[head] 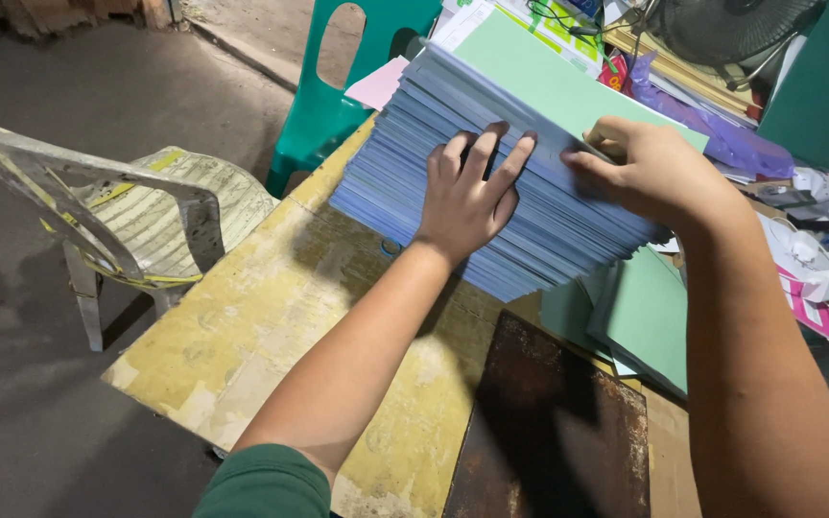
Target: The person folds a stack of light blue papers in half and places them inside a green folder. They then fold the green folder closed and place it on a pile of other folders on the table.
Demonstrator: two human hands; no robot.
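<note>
Left hand (469,197) flat, fingers spread on blue sheet stack (453,206), right hand (650,173) seemingly pinching its top edge

**Setting: small paper or print workshop, informal**

Worn yellow surface (271,317), paint flaking, on a bare concrete floor (40,412). Tall stack of blue sheets (405,182) at centre, loose green card (659,317) to its right. Upper right of the frame: clutter of paper scraps (817,288), a fan (722,29), purple plastic wrap (712,129). Two plastic chairs, one green (328,105), one dirty white (146,221), at left. Rusty metal plate (554,432) at bottom.
</note>
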